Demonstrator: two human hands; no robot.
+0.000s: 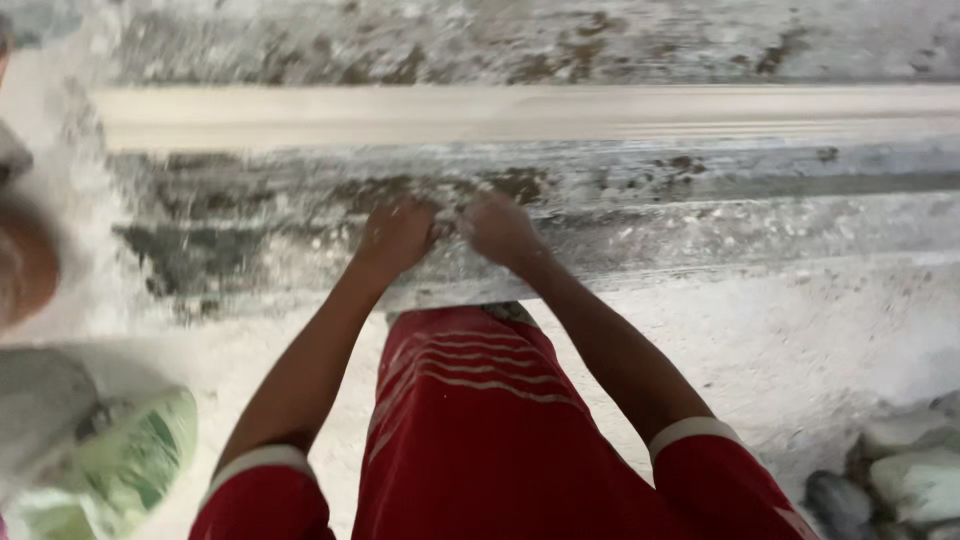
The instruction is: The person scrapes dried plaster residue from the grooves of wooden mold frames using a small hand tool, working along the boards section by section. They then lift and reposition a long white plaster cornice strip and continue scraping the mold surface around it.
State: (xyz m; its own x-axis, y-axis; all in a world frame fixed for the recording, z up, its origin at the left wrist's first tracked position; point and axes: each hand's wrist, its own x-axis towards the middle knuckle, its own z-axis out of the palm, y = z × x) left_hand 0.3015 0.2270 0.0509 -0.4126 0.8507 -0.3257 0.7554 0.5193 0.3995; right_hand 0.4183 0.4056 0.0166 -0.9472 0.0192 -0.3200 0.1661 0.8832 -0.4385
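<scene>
Both hands point(450, 235) side by side on ledge point(700, 235), rail point(520, 115) behind

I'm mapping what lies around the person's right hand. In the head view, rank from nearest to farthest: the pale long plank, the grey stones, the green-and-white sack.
1. Pale long plank: across the top, just beyond the right hand.
2. Grey stones: bottom right corner.
3. Green-and-white sack: bottom left, past the left hand.

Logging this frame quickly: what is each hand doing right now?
Left hand: curled, pressed on the dusty slab.
Right hand: curled on it too; hold cannot be told.
</scene>
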